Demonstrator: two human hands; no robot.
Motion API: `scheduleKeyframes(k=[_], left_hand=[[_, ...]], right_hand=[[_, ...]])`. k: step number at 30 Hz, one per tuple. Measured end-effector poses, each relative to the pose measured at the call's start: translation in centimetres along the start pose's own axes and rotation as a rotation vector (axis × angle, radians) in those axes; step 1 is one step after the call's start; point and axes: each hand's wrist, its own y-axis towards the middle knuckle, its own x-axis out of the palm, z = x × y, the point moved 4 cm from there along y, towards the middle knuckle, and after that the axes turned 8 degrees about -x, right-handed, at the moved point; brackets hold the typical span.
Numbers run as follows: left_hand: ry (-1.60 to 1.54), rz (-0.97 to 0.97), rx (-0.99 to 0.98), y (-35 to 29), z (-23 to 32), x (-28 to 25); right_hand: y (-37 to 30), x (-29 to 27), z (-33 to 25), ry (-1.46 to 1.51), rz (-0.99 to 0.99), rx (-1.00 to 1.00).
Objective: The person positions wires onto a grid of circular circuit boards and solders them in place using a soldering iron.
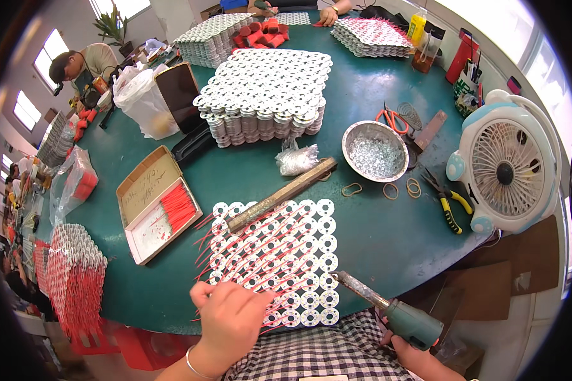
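Right hand (413, 359), low at the frame's bottom edge, is wrapped around the green handle of a soldering iron (388, 306). Fingers are mostly hidden under the handle, but the grip reads as closed on the tool. The iron's dark metal tip points up-left, ending just at the lower right corner of the spool grid (279, 260).

Left hand (230, 320) lies palm down on the grid's lower left corner, fingers curled loosely, pressing the spools. It holds nothing I can see.

The grid is a flat square of white disc spools packed edge to edge on the green table (375, 235), directly in front of the person. Red wires run diagonally across it, loose ends sticking out on the left. A wooden bar (283, 195) lies slanted over the grid's top edge, touching the upper spools.

Left of the grid: an open cardboard box (156, 206) with a bundle of red wires inside. Beyond the bar: a small clear bag (297, 159), then a tall stack of finished spool grids (267, 95). Right of that: a metal bowl (375, 151) of silvery bits, orange-handled scissors (393, 119), rubber bands (391, 190) loose on the table, yellow-handled pliers (450, 206), and a white-and-blue desk fan (505, 168) at the table's right edge.

Other people work at the far side and far left.
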Motion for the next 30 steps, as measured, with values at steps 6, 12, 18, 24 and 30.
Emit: scheduleKeyframes(k=[6,12,18,24,30], left_hand=[[-0.139,-0.072,0.093,-1.3,2.5,2.9],[-0.178,-0.083,0.092,-1.4,2.0,3.8],[-0.175,-0.094,0.093,-1.2,1.9,4.1],[-0.171,-0.092,0.111,-1.1,2.0,4.1],[-0.172,-0.133,0.113,-1.1,2.0,4.1]], right_hand=[[0.9,-0.1,-0.5,-0.157,-0.376,-0.028],[-1.2,0.3,0.9,-0.308,-0.213,-0.300],[0.2,0.6,-1.0,-0.267,-0.217,-0.151],[0.3,1.1,-1.8,-0.323,-0.190,-0.246],[0.8,1.0,-2.2,-0.473,-0.273,-0.288]])
